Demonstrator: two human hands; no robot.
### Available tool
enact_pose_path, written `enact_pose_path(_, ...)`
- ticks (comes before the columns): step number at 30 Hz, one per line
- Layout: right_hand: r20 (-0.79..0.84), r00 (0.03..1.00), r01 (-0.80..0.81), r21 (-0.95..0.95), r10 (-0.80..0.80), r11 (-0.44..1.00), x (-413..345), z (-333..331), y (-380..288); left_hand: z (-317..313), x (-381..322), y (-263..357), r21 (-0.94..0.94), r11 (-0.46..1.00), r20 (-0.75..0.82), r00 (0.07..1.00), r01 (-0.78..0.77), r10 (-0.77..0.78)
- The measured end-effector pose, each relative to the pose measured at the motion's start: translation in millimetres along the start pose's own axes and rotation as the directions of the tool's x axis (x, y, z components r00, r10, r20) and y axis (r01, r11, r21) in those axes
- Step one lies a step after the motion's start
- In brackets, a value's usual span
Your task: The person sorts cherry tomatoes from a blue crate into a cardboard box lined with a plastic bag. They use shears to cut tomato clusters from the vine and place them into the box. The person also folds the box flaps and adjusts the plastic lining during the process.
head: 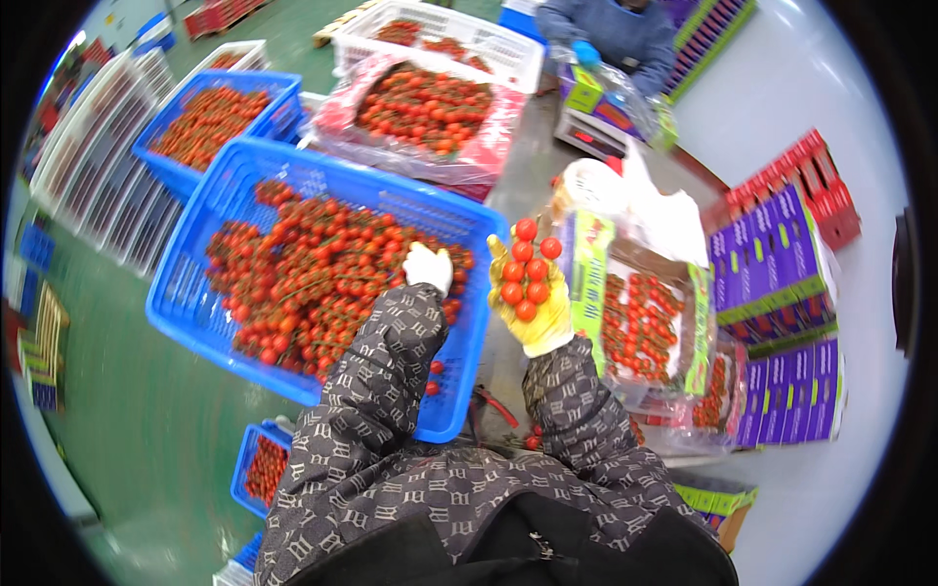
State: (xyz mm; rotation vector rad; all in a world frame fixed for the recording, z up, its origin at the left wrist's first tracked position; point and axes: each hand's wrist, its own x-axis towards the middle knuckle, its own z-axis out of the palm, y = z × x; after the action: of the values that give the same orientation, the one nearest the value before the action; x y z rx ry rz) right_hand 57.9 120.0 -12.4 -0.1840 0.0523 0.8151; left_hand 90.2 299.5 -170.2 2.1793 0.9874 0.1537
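Note:
A large blue plastic crate [458, 410] stands before me, heaped with red cherry tomatoes on the vine [315, 249]. My left hand [429, 267], in a white glove, reaches into its right part against the tomatoes. Its fingertips are partly hidden, so I cannot tell whether it grips any. Just right of the crate's rim, my right hand [538, 322] wears a yellow glove and is turned palm up. A small bunch of cherry tomatoes [524, 271] rests in that palm, fingers behind it. Beside this hand sits an open carton [586, 293] with tomato bunches inside.
Red-handled cutters [498, 406] lie on the table near my body. Beyond the crate are a pink-and-white tomato box [333, 124] and another blue crate [161, 168]. A co-worker [608, 36] stands behind a scale [586, 135]. Purple cartons [762, 256] are stacked at right.

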Motion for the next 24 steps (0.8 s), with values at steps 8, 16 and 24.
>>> enact_pose_path(8,0.023,0.997,0.074,-0.084,-0.072,0.994,-128.4,9.7,-41.4,49.3,29.1,-0.3,-0.751,0.605,-0.145,0.827,0.266,-0.543)
enact_pose_path(16,-0.134,0.983,0.09,-0.262,-0.129,0.961,-179.1,-22.8,-96.2,-10.1,-17.2,27.3,-0.55,0.822,-0.164,0.946,0.147,-0.279)
enact_pose_path(24,0.237,0.917,0.24,-0.97,-0.32,-0.031,-117.2,-0.9,6.0,-112.1,-213.8,43.8,-0.889,-0.051,0.365,0.774,0.454,0.518)
